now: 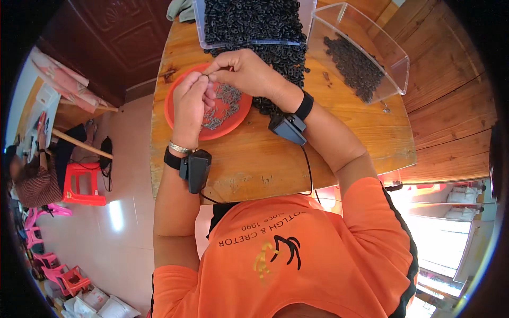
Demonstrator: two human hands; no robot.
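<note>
My left hand [192, 103] and my right hand [241, 71] meet fingertip to fingertip over the red plate [237, 123]. Both are closed in a pinch around something tiny and dark, mostly hidden by the fingers. Small grey metal pins [229, 100] lie scattered on the plate under my hands. Just beyond my right hand, a loose heap of small black ring-like parts [289, 61] spreads over the wooden table [254, 164]. It reaches the front of a clear plastic bin [200, 26] filled with more of the same black parts.
A second clear bin [405, 74] at the right holds a layer of dark parts [355, 69]. Grey cloth [181, 10] lies at the far left edge of the table. Left on the floor stand a red stool [85, 185] and a seated person in a striped top [40, 185].
</note>
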